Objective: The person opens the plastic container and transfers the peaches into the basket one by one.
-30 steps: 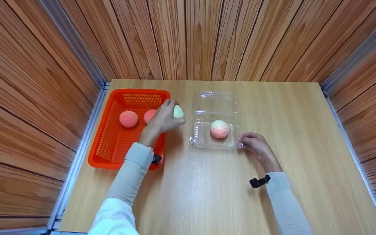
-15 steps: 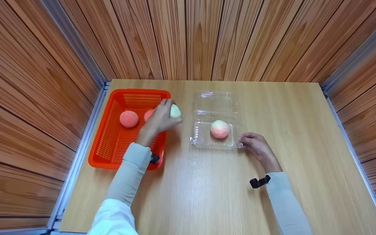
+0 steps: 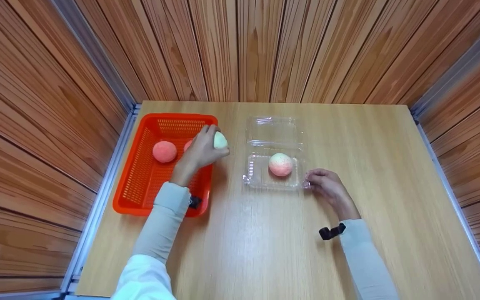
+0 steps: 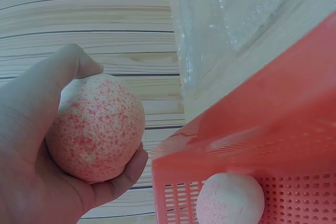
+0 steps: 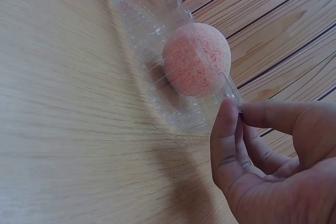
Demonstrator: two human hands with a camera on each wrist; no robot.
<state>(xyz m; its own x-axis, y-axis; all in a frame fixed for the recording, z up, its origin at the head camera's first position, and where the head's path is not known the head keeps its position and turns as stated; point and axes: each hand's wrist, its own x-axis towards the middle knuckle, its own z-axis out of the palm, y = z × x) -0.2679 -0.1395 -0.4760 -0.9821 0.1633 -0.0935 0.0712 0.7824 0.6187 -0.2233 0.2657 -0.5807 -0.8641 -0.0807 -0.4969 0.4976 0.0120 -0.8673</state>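
Note:
A pale-green and pink speckled peach sits in the grip of my left hand, thumb on one side and fingers curled round the other. That hand is over the right rim of the orange-red basket. My right hand pinches the near right corner of a clear plastic clamshell box, seen close up in the right wrist view. The box lies with its lid spread open behind its base. One peach rests in the base, towards the right side.
Inside the basket lie a pink peach and another peach, which my left hand partly covers in the head view. Wooden panels rise behind the table and on both sides.
My left hand, still gripping its peach, has drifted a little left over the basket's rim. My right hand and the box have stayed in place.

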